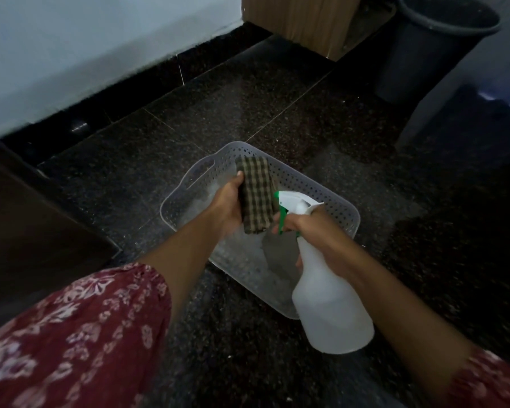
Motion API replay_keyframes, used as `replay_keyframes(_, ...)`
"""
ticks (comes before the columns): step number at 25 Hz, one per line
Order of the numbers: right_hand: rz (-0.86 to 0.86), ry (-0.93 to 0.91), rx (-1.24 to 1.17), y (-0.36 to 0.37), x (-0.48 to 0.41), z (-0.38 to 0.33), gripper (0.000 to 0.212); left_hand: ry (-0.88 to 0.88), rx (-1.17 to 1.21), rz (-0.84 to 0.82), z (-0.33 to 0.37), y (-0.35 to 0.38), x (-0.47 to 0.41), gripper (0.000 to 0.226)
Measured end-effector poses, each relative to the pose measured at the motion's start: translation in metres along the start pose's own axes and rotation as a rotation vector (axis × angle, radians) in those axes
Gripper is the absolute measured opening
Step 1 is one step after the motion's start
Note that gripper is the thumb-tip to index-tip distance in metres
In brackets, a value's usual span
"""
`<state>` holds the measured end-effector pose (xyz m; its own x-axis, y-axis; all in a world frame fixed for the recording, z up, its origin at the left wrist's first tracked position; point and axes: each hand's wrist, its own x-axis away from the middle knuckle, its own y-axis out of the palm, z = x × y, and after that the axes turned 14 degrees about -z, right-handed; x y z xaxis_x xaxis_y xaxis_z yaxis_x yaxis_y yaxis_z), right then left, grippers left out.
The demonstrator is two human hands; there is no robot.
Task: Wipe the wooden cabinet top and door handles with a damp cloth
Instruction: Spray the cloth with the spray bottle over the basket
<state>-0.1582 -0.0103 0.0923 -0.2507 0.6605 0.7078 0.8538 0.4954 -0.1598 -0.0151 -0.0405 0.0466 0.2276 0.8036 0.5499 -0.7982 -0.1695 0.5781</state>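
Note:
My left hand (pixel 228 203) holds a folded checked cloth (pixel 256 195) upright over a pale perforated plastic basket (pixel 333 198) that sits on the dark speckled floor. My right hand (pixel 312 231) grips the neck of a white spray bottle (pixel 330 307) with a green trigger. The bottle's nozzle points left at the cloth from close by. A grey cloth (pixel 280 254) lies inside the basket under the bottle. Part of a wooden cabinet (pixel 301 19) shows at the top centre; its top and handles are out of view.
A dark plastic bin (pixel 424 45) stands at the top right beside a grey furniture leg (pixel 442 104). Dark furniture (pixel 27 231) fills the left edge. A pale wall (pixel 86 48) with a black skirting runs along the back left.

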Motion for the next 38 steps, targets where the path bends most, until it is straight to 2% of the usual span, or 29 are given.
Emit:
replay_keyframes(3, 0.021, 0.006, -0.001, -0.003, -0.002, -0.003, 0.032, -0.012, -0.015, 0.002, -0.004, 0.002, 0.001, 0.053)
replay_keyframes(6, -0.013, -0.03, 0.0, -0.005, -0.004, -0.005, 0.038, -0.013, -0.022, 0.008, -0.003, 0.004, 0.003, 0.052)
replay_keyframes(9, -0.011, -0.096, -0.026, -0.004, -0.004, -0.006, 0.026, -0.035, -0.04, 0.009, -0.004, 0.009, 0.007, 0.051)
replay_keyframes(11, 0.013, -0.086, -0.024, -0.006, -0.003, -0.007, 0.02, -0.043, -0.035, 0.005, -0.005, 0.01, 0.009, 0.05)
replay_keyframes(18, 0.011, 0.014, -0.013, -0.005, 0.003, 0.004, 0.023, -0.012, -0.001, 0.019, -0.003, 0.011, 0.001, 0.051)
replay_keyframes(24, -0.003, 0.011, 0.006, -0.005, 0.009, 0.007, 0.005, -0.009, -0.019, 0.014, -0.004, 0.011, 0.0, 0.051)
replay_keyframes(26, -0.008, 0.005, 0.015, -0.004, 0.007, 0.008, 0.019, -0.015, -0.018, 0.011, -0.003, 0.012, 0.001, 0.051)
replay_keyframes(29, -0.009, 0.012, 0.006, -0.003, 0.005, 0.007, 0.022, -0.006, -0.012, 0.016, -0.002, 0.011, 0.001, 0.051)
replay_keyframes(32, -0.046, -0.009, 0.046, -0.003, 0.0, 0.011, 0.044, 0.002, 0.0, 0.024, 0.0, 0.01, -0.001, 0.052)
replay_keyframes(33, -0.051, -0.022, 0.066, -0.002, -0.001, 0.012, 0.045, 0.005, 0.003, 0.026, 0.0, 0.01, -0.001, 0.051)
replay_keyframes(36, 0.005, -0.017, 0.069, -0.004, -0.001, 0.014, 0.031, 0.01, 0.007, 0.028, -0.001, 0.009, -0.002, 0.051)
replay_keyframes(38, 0.037, -0.002, 0.011, -0.004, 0.003, 0.01, 0.007, 0.009, 0.003, 0.025, -0.002, 0.01, -0.001, 0.05)
